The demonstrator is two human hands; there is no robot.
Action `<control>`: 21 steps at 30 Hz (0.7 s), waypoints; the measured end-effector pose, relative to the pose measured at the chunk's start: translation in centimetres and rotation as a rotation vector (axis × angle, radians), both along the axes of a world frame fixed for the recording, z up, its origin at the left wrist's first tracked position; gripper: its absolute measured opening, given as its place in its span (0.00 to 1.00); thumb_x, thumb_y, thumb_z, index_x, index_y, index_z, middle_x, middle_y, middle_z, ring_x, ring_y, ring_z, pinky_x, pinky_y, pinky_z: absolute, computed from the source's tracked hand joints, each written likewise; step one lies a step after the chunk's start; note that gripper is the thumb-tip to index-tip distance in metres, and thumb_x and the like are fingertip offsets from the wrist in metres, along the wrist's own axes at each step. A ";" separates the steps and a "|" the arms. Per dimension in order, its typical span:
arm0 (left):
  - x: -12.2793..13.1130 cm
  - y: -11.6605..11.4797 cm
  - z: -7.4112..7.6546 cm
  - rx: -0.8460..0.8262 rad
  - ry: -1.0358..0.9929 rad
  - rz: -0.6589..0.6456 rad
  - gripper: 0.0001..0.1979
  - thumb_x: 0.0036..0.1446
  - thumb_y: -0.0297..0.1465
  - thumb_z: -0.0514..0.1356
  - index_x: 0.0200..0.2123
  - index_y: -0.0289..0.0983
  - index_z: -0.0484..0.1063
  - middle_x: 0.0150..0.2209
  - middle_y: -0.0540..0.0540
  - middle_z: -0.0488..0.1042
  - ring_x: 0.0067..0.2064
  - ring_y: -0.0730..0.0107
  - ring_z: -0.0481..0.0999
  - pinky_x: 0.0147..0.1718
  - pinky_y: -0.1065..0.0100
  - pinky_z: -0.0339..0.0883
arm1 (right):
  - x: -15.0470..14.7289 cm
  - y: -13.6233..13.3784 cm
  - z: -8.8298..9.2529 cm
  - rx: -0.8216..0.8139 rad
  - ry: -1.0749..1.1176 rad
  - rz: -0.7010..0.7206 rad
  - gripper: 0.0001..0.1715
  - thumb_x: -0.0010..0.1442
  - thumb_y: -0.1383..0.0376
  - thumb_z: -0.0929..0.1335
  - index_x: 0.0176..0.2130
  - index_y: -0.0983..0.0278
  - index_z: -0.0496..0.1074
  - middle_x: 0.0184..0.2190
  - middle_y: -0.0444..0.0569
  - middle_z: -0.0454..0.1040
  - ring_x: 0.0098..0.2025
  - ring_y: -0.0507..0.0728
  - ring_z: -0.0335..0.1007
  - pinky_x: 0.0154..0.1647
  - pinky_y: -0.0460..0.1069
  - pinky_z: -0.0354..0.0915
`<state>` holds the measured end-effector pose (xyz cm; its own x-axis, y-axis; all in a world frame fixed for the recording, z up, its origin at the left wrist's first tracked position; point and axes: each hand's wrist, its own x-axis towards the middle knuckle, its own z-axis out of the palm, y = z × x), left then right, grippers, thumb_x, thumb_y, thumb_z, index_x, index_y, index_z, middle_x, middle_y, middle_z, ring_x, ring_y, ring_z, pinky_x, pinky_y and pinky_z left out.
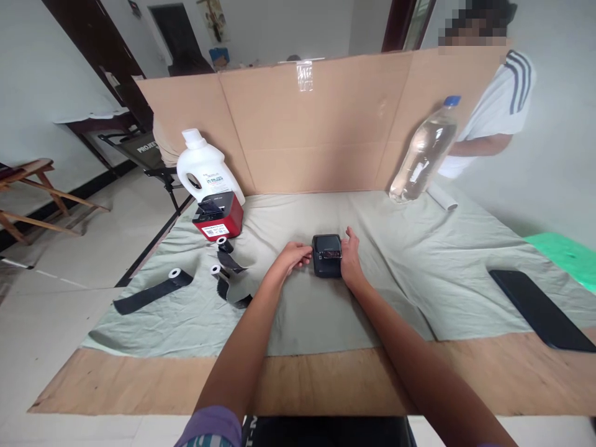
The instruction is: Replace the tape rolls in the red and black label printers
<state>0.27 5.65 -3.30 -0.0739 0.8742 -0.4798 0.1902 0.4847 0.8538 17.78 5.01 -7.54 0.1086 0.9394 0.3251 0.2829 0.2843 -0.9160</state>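
A small black portable printer sits on the cloth in front of me, with a shiny dark strip across its top. My left hand is at its left side, fingers bent and drawn together, the tips at the printer's edge. Against the right side rests my right hand, its fingers stretched away from me and slightly apart. To the left lie several small rolls of black paper on white cores: one partly unrolled roll, a nearer roll with a curling tail, and another roll behind it.
A red-and-black box-shaped device stands before a white jug at the back left. Behind is a cardboard screen. At the right are a clear bottle, a white tube, a black phone and a person.
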 end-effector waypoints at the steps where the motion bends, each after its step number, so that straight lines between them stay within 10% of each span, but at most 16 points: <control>1: 0.0 0.0 -0.1 0.004 -0.007 -0.001 0.09 0.56 0.28 0.63 0.25 0.34 0.68 0.24 0.50 0.74 0.19 0.83 0.66 0.15 0.78 0.51 | 0.0 0.0 0.0 -0.002 0.006 0.000 0.39 0.70 0.43 0.52 0.71 0.58 0.48 0.69 0.57 0.52 0.73 0.61 0.44 0.73 0.64 0.44; 21: -0.6 -0.1 -0.4 0.025 -0.051 -0.037 0.07 0.55 0.29 0.64 0.27 0.34 0.71 0.29 0.47 0.76 0.23 0.82 0.71 0.17 0.81 0.56 | 0.0 0.1 0.4 -0.071 0.063 -0.011 0.41 0.68 0.43 0.52 0.69 0.63 0.52 0.66 0.61 0.58 0.69 0.62 0.54 0.71 0.60 0.49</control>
<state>-0.36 5.51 -3.67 -0.0175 0.8875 -0.4604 0.1639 0.4568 0.8743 17.83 5.14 -7.18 0.1374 0.9583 0.2504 0.2270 0.2156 -0.9497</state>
